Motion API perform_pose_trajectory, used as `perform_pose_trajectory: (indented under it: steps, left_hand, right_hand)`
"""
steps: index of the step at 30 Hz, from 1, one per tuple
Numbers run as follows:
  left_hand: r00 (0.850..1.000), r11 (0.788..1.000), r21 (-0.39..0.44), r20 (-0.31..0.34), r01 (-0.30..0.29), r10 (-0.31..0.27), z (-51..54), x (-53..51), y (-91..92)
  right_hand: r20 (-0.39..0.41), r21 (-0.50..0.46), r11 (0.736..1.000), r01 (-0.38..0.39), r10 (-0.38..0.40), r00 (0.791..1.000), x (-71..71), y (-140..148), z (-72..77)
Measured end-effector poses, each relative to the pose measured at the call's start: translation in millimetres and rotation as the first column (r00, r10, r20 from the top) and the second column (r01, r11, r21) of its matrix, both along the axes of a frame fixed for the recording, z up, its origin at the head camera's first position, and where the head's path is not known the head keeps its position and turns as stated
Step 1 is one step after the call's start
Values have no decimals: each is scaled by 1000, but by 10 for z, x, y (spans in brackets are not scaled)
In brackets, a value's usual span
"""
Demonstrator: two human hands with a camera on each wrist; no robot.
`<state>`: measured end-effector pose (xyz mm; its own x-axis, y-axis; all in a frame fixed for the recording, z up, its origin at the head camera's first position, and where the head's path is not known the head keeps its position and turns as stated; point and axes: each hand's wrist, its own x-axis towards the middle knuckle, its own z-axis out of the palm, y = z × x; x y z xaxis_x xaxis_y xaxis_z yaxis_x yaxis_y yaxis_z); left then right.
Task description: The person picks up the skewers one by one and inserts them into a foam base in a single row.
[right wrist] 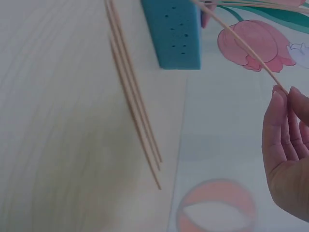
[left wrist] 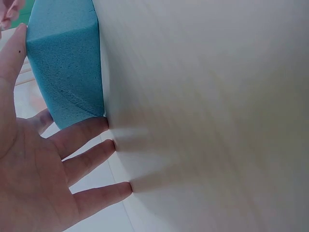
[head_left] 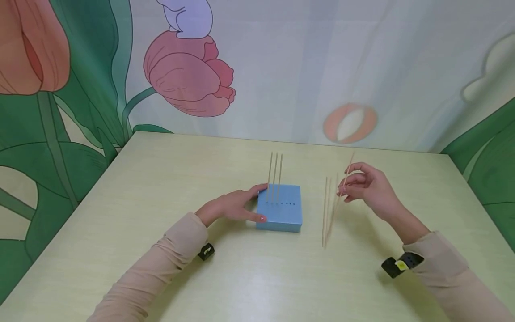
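we rest our left grip [head_left: 232,206], fingers spread and straight, against the left side of the blue block [head_left: 283,214] on the bench [head_left: 249,281], where three standing sticks [head_left: 275,179] rise beside a row of holes [head_left: 286,204]. to the block's right, our right grip [head_left: 372,188] pinches a slanted stick [head_left: 351,160] by thumb and fingertips, near a few loose sticks [head_left: 325,210] lying on the bench.

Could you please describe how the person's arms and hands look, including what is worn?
The left sleeve and the right sleeve are beige, long and creased. The left hand and the right hand wear no gloves. Near the left sleeve's end is a small black device; near the right's, another black device with a yellow-green piece.
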<state>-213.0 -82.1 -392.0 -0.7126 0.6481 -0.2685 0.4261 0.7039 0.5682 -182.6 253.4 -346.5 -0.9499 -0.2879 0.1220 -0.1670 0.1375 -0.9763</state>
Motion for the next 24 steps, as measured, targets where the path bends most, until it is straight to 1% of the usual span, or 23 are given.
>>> perform_pose_trajectory:
  steps: [6,9,15,19,24]
  left_hand:
    - [1000,1000,3,0,-1,1,-18,-8,-3]
    - [1000,1000,2,0,-3,3,-22,-10,0]
    - [1000,1000,-1,-5,-4,4,0,2,7]
    - [1000,1000,-4,-1,0,0,4,11,2]
    - [1000,1000,-9,-5,-5,5,6,7,5]
  right_hand:
    - [-109,-74,997,38,-46,993,38,-49,82]
    - [-136,-112,992,57,-72,988,59,-88,127]
    - [-182,-154,983,98,-126,975,95,-195,208]
    - [-230,-159,980,122,-157,961,119,-274,239]
    - [-300,-120,981,153,-183,936,139,-372,280]
